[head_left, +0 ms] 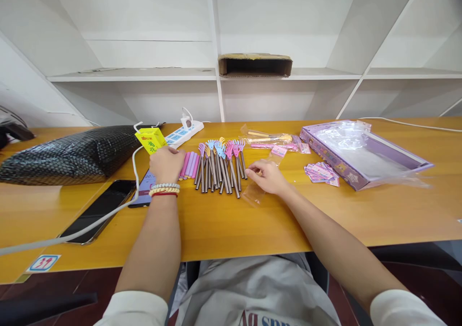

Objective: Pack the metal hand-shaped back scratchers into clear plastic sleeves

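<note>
My left hand (166, 165) is closed, its fingertips turned away and hidden, just left of the pink and purple tubes (188, 165). Behind it shows a yellow drink carton (149, 140) with a straw; whether the hand touches it, I cannot tell. My right hand (266, 176) has its thumb and fingers curled together over a clear plastic bag (255, 195) with a pink header that sticks out beyond the hand. Between the hands lies a row of metal-handled back scratchers (221, 165) with pink, blue, purple and yellow claw heads.
Pink cards (321, 173) and a purple box (355, 172) with clear plastic lie to the right. Packed bags (270, 137) sit behind. On the left are a black wrapped parcel (72, 153), a phone (99, 213), a lit phone (142, 191), a white cable and a power strip (184, 134).
</note>
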{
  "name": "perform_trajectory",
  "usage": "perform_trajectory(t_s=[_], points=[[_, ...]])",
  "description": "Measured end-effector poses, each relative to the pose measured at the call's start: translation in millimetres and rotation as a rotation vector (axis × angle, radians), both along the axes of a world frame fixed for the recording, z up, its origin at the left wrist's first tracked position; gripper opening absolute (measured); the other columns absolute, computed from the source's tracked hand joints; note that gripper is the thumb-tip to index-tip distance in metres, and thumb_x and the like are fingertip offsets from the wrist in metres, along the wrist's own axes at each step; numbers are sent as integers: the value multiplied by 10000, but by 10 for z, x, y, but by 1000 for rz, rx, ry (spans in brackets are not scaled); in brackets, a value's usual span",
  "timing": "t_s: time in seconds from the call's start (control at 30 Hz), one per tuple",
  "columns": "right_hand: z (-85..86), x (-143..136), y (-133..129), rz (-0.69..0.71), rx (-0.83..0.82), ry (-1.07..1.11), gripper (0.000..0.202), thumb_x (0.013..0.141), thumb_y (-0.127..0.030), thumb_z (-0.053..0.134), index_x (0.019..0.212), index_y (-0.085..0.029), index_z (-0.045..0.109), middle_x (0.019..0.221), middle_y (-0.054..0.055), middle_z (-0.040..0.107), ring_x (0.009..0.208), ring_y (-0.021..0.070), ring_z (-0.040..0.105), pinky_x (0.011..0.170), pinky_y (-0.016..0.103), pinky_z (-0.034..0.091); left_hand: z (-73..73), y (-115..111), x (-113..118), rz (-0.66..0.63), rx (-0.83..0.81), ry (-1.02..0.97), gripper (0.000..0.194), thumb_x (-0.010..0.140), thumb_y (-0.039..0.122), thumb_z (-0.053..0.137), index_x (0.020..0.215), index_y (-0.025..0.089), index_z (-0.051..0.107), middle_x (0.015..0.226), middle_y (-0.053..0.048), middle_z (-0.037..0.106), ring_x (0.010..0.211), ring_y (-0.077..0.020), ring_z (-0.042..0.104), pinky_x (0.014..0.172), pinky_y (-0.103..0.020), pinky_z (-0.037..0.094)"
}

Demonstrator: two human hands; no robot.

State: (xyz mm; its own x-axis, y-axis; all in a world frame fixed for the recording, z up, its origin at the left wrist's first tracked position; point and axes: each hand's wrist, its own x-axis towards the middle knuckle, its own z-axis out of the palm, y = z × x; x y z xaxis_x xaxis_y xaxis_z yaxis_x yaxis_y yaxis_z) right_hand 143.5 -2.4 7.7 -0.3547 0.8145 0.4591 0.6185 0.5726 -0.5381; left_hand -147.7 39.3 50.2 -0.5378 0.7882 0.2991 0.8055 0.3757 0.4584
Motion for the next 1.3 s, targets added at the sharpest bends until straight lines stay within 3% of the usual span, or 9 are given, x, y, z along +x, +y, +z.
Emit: perform_trajectory(t_s=[0.2, 0.43, 0.57, 0.7, 0.8, 0.97, 1.07, 1.17, 1.3], points=[[-24, 15, 59, -43, 27, 66, 191, 815, -320, 525, 759, -180, 642, 740, 32, 664, 698, 140, 572, 674, 265, 426, -83, -118, 665, -358, 195, 219, 290, 819, 372, 419, 793, 184, 639, 845, -74, 669, 829, -238, 603, 704, -341, 430], [124, 391, 505, -414, -89, 201, 191, 746, -286, 522, 790, -152, 651, 738, 48, 671, 641, 151, 589, 616, 270, 442, -247, -367, 1213, -743, 138, 356, 288, 856, 334, 396, 751, 184, 617, 794, -54, 650, 681, -167, 597, 550, -287, 349], [197, 634, 851, -560, -116, -51, 198, 717, -230, 518, 816, -161, 675, 824, 71, 689, 754, 192, 615, 679, 285, 434, -288, -395, 1264, -826, 123, 370, 311, 870, 336, 380, 740, 180, 616, 777, -61, 642, 681, -174, 600, 546, -289, 348], [101, 766, 1060, -576, -183, -355, 268, 715, -263, 535, 914, -158, 681, 936, 123, 679, 877, 243, 608, 739, 312, 422, -266, -377, 1193, -824, 111, 353, 292, 865, 333, 395, 751, 183, 618, 786, -54, 646, 695, -170, 601, 557, -289, 360], [-32, 801, 1057, -518, -194, -471, 287, 725, -309, 543, 940, -166, 669, 964, 136, 661, 924, 260, 585, 770, 330, 419, -238, -365, 1140, -785, 102, 333, 278, 856, 329, 408, 750, 183, 619, 787, -51, 647, 705, -164, 602, 569, -284, 365], [-206, 819, 910, -463, -18, -458, 354, 736, -272, 537, 1060, -156, 618, 1153, 116, 583, 1123, 267, 462, 945, 354, 344, -229, -367, 1137, -802, 100, 314, 260, 851, 320, 419, 745, 187, 616, 782, -44, 644, 694, -158, 596, 569, -284, 366], [-247, 835, 861, -417, 15, -432, 374, 740, -322, 560, 1069, -150, 606, 1168, 118, 562, 1136, 266, 438, 963, 359, 327, -242, -394, 1164, -906, 119, 320, 250, 847, 341, 435, 769, 193, 622, 800, -39, 639, 707, -159, 588, 590, -290, 384], [-254, 838, 835, -387, 28, -420, 420, 748, -397, 572, 1092, -156, 589, 1166, 118, 556, 1128, 255, 437, 969, 365, 314, -262, -433, 1202, -1095, 166, 351, 235, 837, 351, 461, 875, 200, 636, 843, -44, 627, 794, -171, 575, 698, -308, 419], [-246, 787, 726, -378, -74, -478, 407, 765, -488, 542, 1008, -172, 626, 1065, 119, 585, 1068, 267, 458, 939, 401, 312, -293, -474, 1265, -1239, 166, 400, 259, 825, 358, 484, 971, 196, 624, 906, -67, 598, 894, -198, 538, 830, -355, 411]])
